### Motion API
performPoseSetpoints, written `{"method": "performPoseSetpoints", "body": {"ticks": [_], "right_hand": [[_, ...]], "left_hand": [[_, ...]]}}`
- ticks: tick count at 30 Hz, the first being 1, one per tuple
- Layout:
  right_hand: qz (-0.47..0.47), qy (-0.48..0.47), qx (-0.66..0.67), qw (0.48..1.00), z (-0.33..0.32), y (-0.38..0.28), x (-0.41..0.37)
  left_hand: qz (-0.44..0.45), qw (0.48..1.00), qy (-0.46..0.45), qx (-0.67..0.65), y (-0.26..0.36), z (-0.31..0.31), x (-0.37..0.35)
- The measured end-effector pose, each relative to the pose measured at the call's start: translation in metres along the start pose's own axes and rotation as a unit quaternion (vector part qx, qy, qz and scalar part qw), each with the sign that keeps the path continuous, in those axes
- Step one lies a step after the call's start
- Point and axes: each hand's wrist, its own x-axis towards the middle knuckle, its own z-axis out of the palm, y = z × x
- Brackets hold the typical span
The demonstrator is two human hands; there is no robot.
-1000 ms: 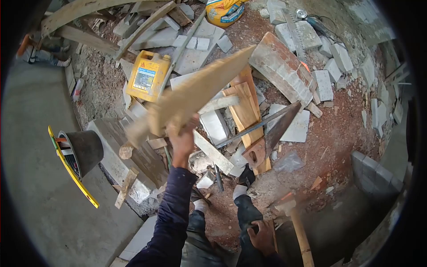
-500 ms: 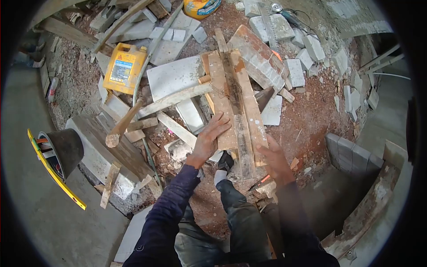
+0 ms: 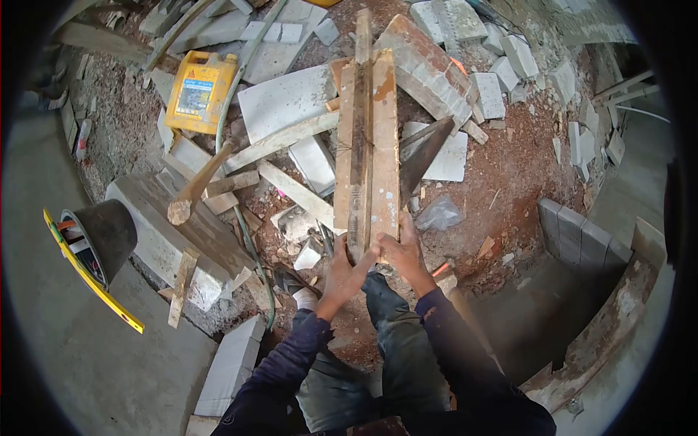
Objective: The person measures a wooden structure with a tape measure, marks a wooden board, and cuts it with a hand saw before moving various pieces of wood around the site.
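A long plywood board (image 3: 387, 138) lies lengthwise in front of me, with a narrow dark-stained wooden batten (image 3: 360, 145) along its middle. At its near left corner, my left hand (image 3: 343, 280) is closed on the board's end, thumb reaching toward the batten. My right hand (image 3: 406, 254) grips the near right corner, fingers along the side edge. Both hands are close together, just above my knees. The board's far end lies over rubble and blocks. Beside its right edge is a dark tapered piece (image 3: 427, 152). What the fingers press underneath is hidden.
A yellow jerrycan (image 3: 200, 91) and a hammer-like wooden handle (image 3: 200, 185) are to the left. Farther left, a yellow spirit level (image 3: 91, 272) leans by a black bucket (image 3: 105, 236). Broken white blocks (image 3: 283, 102) and a brick slab (image 3: 425, 69) surround the board. Grey blocks (image 3: 582, 236) stand right.
My hands have moved from the board's two sides to its near end. The board has straightened and its far end points more directly away. My left foot has come into view further left.
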Motion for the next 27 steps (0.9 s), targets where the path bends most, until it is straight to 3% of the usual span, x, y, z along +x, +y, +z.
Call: {"method": "performPoseSetpoints", "body": {"ticks": [3, 5, 6, 7, 9, 10, 14, 16, 17, 19, 20, 22, 23, 24, 26, 27], "right_hand": [[0.053, -0.016, 0.114, 0.992, 0.008, -0.015, -0.003], [0.031, -0.013, 0.079, 0.996, 0.008, -0.023, -0.003], [0.008, -0.001, 0.048, 0.999, 0.009, -0.025, -0.005], [0.013, -0.004, 0.048, 0.999, 0.012, -0.026, -0.007], [-0.039, -0.007, -0.006, 0.999, 0.017, -0.031, -0.007], [-0.039, -0.011, -0.007, 0.999, 0.021, -0.033, -0.009], [-0.048, -0.003, 0.084, 0.995, 0.046, -0.040, -0.008], [-0.068, -0.002, 0.109, 0.992, 0.068, -0.049, 0.001], [-0.070, -0.002, 0.139, 0.988, 0.082, -0.057, 0.014], [-0.070, -0.019, 0.203, 0.977, 0.121, -0.076, 0.046], [-0.069, -0.031, 0.237, 0.968, 0.142, -0.082, 0.067], [-0.044, -0.118, 0.195, 0.973, 0.168, -0.080, 0.108], [-0.037, -0.115, 0.192, 0.974, 0.168, -0.068, 0.128], [-0.049, -0.159, 0.019, 0.986, 0.161, -0.047, 0.150], [-0.072, -0.206, -0.269, 0.938, 0.139, -0.009, 0.154], [-0.092, -0.211, -0.380, 0.896, 0.127, 0.005, 0.149]], "left_hand": [[-0.033, 0.999, 0.042, 0.012, -0.004, -0.006, 0.007], [0.001, 0.995, 0.001, -0.097, -0.027, -0.011, 0.012], [-0.013, 0.989, -0.026, -0.147, -0.007, -0.019, 0.000], [-0.018, 0.989, -0.024, -0.148, -0.004, -0.021, -0.007], [0.059, 0.995, 0.040, -0.072, 0.000, -0.021, -0.013], [0.045, 0.998, 0.048, -0.015, 0.001, -0.027, -0.014], [0.096, 0.994, 0.041, -0.016, -0.011, -0.049, -0.011], [0.169, 0.973, 0.080, -0.137, 0.009, -0.070, -0.008], [0.166, 0.972, 0.088, -0.139, 0.014, -0.084, -0.010], [0.122, 0.914, 0.205, -0.327, 0.015, -0.113, -0.020], [0.117, 0.913, 0.211, -0.328, 0.001, -0.119, -0.025], [0.076, 0.936, 0.294, -0.175, -0.050, -0.119, -0.042], [0.049, 0.961, 0.256, -0.088, -0.085, -0.119, -0.058], [0.026, 0.976, 0.215, 0.000, -0.123, -0.117, -0.078], [0.023, 0.951, 0.174, 0.255, -0.200, -0.098, -0.130], [-0.045, 0.968, 0.130, 0.212, -0.215, -0.091, -0.159]]}}
